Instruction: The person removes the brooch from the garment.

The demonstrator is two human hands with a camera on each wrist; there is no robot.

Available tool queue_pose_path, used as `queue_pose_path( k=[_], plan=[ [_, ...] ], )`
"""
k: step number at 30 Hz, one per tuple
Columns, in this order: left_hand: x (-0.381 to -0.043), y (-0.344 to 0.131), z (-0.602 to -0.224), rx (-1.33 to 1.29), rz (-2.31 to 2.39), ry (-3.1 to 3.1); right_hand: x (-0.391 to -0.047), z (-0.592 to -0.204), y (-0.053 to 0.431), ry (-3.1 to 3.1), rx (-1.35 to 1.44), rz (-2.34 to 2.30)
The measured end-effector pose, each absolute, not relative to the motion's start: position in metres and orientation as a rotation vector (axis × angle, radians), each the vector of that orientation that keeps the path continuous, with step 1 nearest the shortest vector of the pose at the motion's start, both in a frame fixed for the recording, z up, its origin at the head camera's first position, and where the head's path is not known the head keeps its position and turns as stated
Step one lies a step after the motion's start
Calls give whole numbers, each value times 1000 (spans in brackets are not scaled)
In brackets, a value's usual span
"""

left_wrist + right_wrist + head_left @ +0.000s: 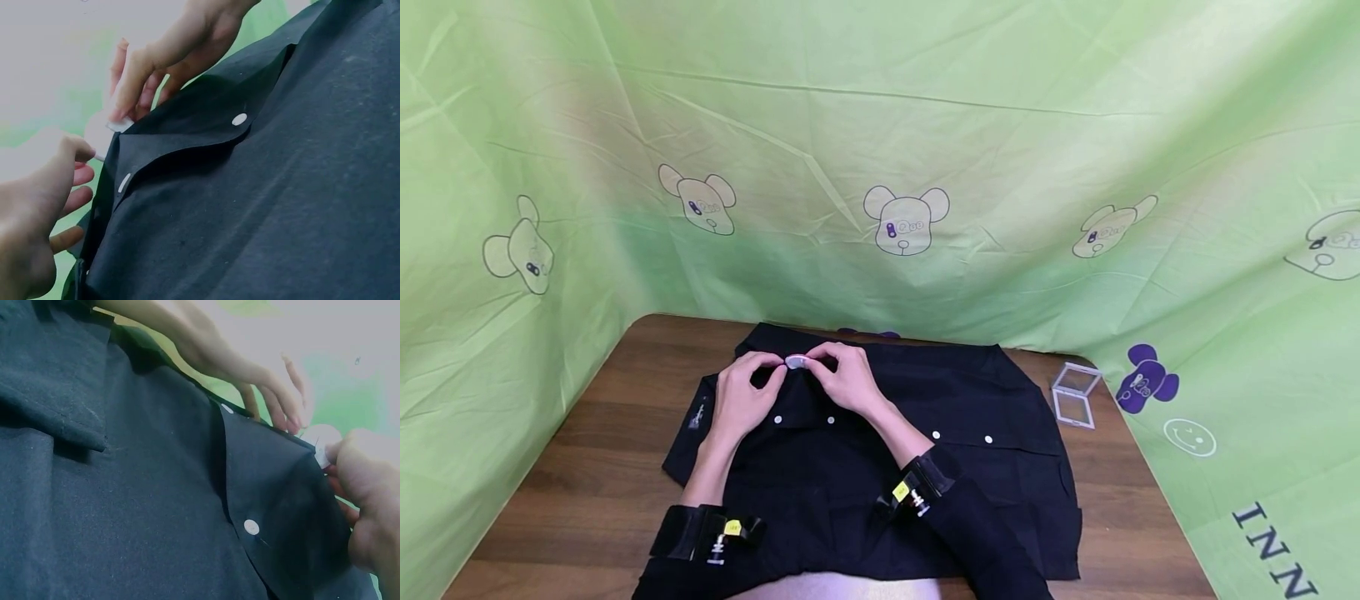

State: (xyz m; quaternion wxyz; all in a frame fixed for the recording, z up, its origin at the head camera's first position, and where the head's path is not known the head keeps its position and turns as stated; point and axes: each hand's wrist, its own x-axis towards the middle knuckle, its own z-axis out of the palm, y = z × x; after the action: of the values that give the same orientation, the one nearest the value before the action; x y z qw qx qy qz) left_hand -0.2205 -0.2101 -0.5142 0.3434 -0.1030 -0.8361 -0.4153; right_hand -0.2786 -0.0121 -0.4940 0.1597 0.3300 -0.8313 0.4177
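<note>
dark sleeves [973, 533] lead to the left hand [747, 396] and right hand [844, 379], both pinching a pale disc [796, 362] by a raised fold of the black garment [865, 467], where a loosened pinch could drop it.

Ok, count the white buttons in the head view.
4, all on the black cloth: first button and second button between the left forearm and right forearm; third button and fourth button right of the latter. Folds may hide more.

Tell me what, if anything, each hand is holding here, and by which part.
A small round pale disc: in the head view, the left hand pinches its left edge and the right hand its right edge.
</note>
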Motion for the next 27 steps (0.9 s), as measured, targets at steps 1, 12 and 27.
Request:
queue_pose_path(
  k=[1, 12, 27],
  plan=[
    [-220, -211, -514, -273, -1065, -2186, -279, -494, -12, -2384, 934, 1191],
    [-220, -212, -519, -370, -945, -2291, -277, -493, -12, -2387, 930, 1178],
    [-218, -210, -516, -375, -970, -2285, -279, -496, -10, -2246, 1099, 1051]
  ],
)
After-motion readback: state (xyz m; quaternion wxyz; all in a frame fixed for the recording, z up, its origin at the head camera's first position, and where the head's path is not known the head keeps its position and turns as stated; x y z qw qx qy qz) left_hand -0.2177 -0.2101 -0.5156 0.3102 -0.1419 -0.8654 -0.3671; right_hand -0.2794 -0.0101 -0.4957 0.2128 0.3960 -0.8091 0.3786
